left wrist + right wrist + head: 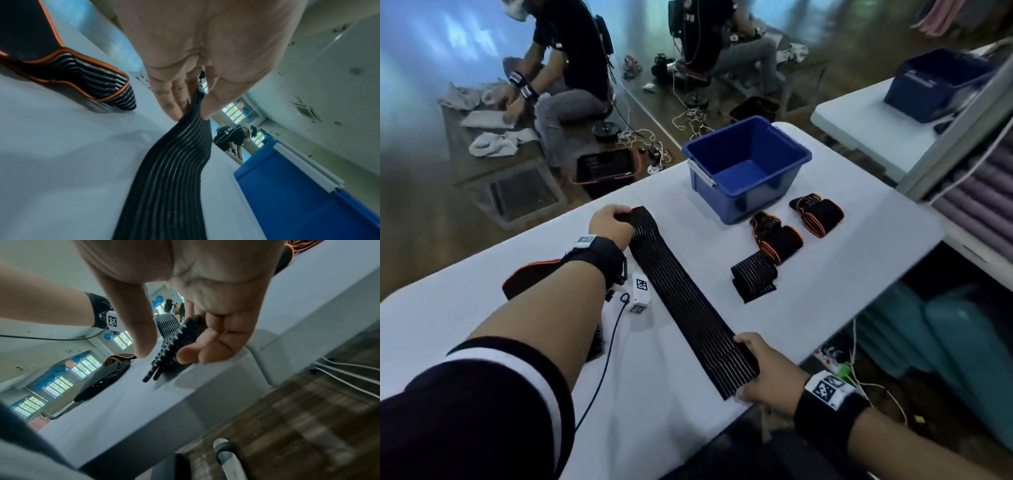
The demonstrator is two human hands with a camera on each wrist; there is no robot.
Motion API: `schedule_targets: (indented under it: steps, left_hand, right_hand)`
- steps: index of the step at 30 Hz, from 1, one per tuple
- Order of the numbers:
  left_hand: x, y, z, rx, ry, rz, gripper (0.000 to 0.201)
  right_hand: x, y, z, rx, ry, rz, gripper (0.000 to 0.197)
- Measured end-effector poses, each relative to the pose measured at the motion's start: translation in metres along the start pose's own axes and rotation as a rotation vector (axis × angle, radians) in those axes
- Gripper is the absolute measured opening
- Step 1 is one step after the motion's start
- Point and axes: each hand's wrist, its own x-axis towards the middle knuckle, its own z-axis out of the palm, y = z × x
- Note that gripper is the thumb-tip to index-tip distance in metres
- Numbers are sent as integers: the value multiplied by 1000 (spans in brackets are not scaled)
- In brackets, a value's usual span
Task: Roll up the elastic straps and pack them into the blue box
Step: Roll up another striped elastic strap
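A long black ribbed elastic strap (pixel 688 301) lies stretched out flat across the white table (pixel 482 308). My left hand (pixel 613 222) pinches its far end (pixel 195 113) between thumb and fingers. My right hand (pixel 756 373) grips its near end (pixel 170 350) at the table's front edge, thumb on top and fingers under. The blue box (pixel 746 164) stands empty beyond the strap, at the table's far side. Three rolled or folded straps (pixel 777 236) lie to the right of the stretched one, in front of the box.
Another black strap with orange trim (pixel 527 277) lies under my left forearm. A small white tagged device (pixel 640 291) with a cable sits beside the strap. Two people sit working on the floor beyond the table. A second blue box (pixel 935 85) stands on another table.
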Motion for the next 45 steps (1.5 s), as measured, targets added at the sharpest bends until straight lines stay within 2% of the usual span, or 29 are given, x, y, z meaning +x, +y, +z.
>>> schedule_targets:
  steps: [4,7,10,12,16,19,23,26,36,38,42,45]
  left_hand:
    - [-14,-16,1,117,-39,3,46]
    - [-32,-15,-3,173,-41,63,46]
    - [-63,-14,-4,192,-46,130,30]
    - [-93,-21,0,224,-135,178,14]
    - [-163,-39,12,381,-464,176,8]
    - [-204,-46,20,400,-547,161,6]
    - [-241,-52,35,333,-518,108,8]
    - [-262,-56,47,272,-451,81,14]
    - [-313,-65,74,365,-333,152,67]
    - [-320,-64,79,376,-274,159,64]
    - [-326,-63,89,339,-148,162,37]
    - [-327,-57,92,303,-114,86,23]
  right_hand:
    - [-2,9,2,-7,47,1,81]
    - [-1,10,1,-24,69,-29,79]
    - [2,11,-1,-60,80,-51,75]
    - [3,12,-4,-97,87,-60,71]
    - [5,12,-13,-228,106,-88,61]
    - [8,13,-17,-252,80,-116,65]
    - [9,17,-21,-333,-3,-173,72]
    - [9,21,-23,-388,-28,-233,67]
    - [21,36,-35,-553,-84,-454,53]
    - [23,37,-37,-543,-75,-484,50]
    - [28,37,-40,-518,-60,-523,46]
    - [32,33,-45,-504,-48,-545,30]
